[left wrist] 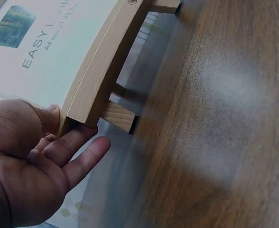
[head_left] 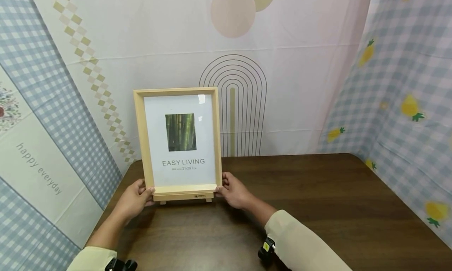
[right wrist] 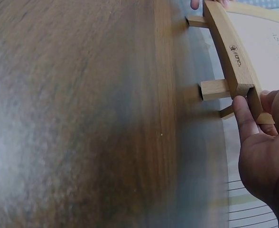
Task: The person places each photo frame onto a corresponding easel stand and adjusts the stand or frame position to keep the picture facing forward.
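Observation:
A light wooden picture frame (head_left: 217,141) stands nearly upright, leaning back slightly, with a bamboo picture and the words EASY LIVING behind its clear front. Its bottom edge rests on the ledge (head_left: 183,196) of a small wooden easel, whose feet (left wrist: 118,116) show below in both wrist views. At the frame's lower left corner my left hand (head_left: 132,200) pinches the edge, thumb in front. My right hand (head_left: 236,192) grips the lower right corner in the same way; in the right wrist view one finger touches the end of the ledge. The easel's back is hidden.
The dark brown wooden table (head_left: 300,192) has rounded far corners. A patterned white cloth (head_left: 293,86) hangs directly behind it. Blue checked cloths hang at the left (head_left: 63,86) and the right (head_left: 399,79). Strapped near each sleeve cuff is a black device (head_left: 266,249).

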{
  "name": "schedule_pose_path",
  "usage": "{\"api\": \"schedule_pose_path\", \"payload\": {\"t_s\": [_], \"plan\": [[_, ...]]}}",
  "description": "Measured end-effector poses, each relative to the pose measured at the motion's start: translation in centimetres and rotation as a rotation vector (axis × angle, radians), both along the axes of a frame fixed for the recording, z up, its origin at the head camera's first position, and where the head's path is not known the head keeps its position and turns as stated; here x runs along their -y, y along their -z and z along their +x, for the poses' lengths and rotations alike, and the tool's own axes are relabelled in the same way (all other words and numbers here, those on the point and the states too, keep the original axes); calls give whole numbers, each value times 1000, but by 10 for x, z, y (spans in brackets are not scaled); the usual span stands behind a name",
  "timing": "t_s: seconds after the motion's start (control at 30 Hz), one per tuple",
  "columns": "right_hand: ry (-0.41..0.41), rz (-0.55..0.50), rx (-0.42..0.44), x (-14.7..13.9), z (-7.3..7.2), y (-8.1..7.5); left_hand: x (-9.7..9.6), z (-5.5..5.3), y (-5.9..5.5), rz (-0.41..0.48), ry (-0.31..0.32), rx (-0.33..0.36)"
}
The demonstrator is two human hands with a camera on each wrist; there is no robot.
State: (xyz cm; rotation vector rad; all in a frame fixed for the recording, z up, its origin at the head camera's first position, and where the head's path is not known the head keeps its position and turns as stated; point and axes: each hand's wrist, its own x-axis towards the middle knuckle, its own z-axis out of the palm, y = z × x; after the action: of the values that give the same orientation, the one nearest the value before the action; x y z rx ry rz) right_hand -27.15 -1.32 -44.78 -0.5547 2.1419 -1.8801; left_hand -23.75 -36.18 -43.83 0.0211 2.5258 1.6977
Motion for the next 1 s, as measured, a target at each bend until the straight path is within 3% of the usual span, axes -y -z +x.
{"api": "schedule_pose_path", "payload": {"t_s": [1.0], "plan": [[-8,12,4,-23,3,-3,-16,-1,2,20,21,-12]]}}
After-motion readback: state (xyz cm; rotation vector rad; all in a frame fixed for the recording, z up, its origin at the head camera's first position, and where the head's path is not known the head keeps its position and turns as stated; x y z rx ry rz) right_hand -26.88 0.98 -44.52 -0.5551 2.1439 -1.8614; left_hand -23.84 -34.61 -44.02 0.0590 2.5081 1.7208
